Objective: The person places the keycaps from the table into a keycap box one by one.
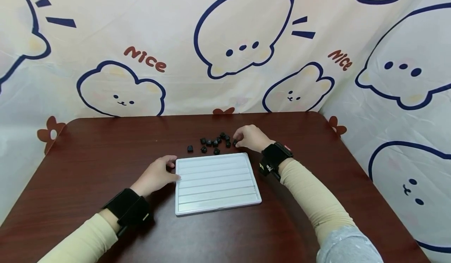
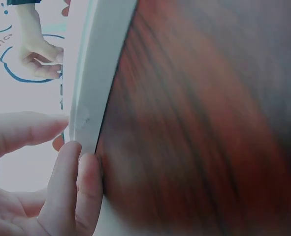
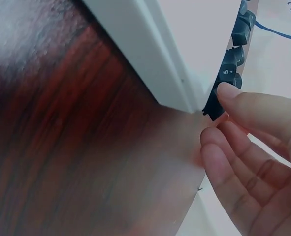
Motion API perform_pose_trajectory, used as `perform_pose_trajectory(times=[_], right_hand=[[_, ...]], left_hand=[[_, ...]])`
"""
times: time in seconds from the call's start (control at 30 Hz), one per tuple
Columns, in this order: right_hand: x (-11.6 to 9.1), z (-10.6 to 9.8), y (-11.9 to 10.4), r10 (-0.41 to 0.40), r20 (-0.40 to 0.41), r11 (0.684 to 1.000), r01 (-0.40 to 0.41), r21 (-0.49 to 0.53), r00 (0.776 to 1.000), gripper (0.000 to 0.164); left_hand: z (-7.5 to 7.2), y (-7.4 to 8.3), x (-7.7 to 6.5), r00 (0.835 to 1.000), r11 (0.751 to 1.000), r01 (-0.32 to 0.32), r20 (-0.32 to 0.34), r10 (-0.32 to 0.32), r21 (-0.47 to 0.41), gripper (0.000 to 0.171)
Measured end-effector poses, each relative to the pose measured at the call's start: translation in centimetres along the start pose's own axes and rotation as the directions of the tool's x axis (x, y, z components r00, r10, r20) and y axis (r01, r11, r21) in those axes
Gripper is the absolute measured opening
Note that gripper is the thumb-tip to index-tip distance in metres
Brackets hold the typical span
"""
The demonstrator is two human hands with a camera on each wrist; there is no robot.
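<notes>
Pale cartoon-print cloth (image 1: 183,90) hangs behind and right of one dark reddish-brown wooden table (image 1: 169,243); two "NICE" words and three brown flowers show on it in the head view. On the table, one white ridged tray (image 1: 215,182) lies flat at the middle, slightly skewed, ridges running crosswise. Just beyond its far edge sit black keycaps (image 1: 215,143), roughly eleven by count, crowded enough that one more or less is possible; one lies a bit apart at the left end, near the tray's far left corner. One keycap in the right wrist view reads "5"; the other legends are mostly too small or hidden. Left hand (image 1: 155,177) is at the tray's left edge, thumb touching the rim, other fingers part bent beside it, thumb and forefinger well apart; cannot tell if it grips or only steadies. Right hand (image 1: 253,138) is past the far right corner, fingers curled, thumb and fingertips nearly together, pinching one black keycap (image 3: 214,105) at the right end of the group. Two black wristbands (image 1: 128,207), one per wrist; two cream sleeves (image 1: 313,194), one per forearm.
</notes>
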State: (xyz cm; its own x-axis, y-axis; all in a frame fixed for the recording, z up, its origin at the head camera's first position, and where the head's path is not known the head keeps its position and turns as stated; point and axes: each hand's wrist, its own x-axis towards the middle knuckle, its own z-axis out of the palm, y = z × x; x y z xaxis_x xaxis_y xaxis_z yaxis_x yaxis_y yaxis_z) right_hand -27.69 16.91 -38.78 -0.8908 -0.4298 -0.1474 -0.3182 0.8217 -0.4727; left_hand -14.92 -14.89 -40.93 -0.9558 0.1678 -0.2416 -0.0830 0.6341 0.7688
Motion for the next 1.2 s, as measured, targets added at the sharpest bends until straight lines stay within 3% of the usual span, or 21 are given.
perform_pose_trajectory(times=[0.47, 0.83, 1.07, 1.2], right_hand=[[0.48, 0.78, -0.24, 0.007, 0.020, 1.000, -0.007, -0.018, 1.000, 0.019], [0.76, 0.36, -0.23, 0.025, 0.069, 0.999, -0.023, -0.033, 0.997, 0.026], [0.92, 0.50, -0.12, -0.025, 0.045, 0.999, 0.026, -0.027, 0.999, 0.028], [0.84, 0.84, 0.04, -0.013, 0.042, 0.999, 0.015, -0.032, 0.999, 0.027]], left_hand=[[0.31, -0.32, -0.17, 1.000, 0.999, 0.030, 0.006, -0.030, -0.030, 0.069], [0.36, -0.26, -0.16, 1.000, 0.999, 0.029, 0.002, -0.029, -0.036, 0.073], [0.20, -0.29, -0.12, 0.999, 0.998, 0.034, 0.006, -0.034, -0.048, 0.075], [0.38, -0.38, -0.21, 0.999, 0.998, 0.041, 0.012, -0.041, -0.038, 0.075]])
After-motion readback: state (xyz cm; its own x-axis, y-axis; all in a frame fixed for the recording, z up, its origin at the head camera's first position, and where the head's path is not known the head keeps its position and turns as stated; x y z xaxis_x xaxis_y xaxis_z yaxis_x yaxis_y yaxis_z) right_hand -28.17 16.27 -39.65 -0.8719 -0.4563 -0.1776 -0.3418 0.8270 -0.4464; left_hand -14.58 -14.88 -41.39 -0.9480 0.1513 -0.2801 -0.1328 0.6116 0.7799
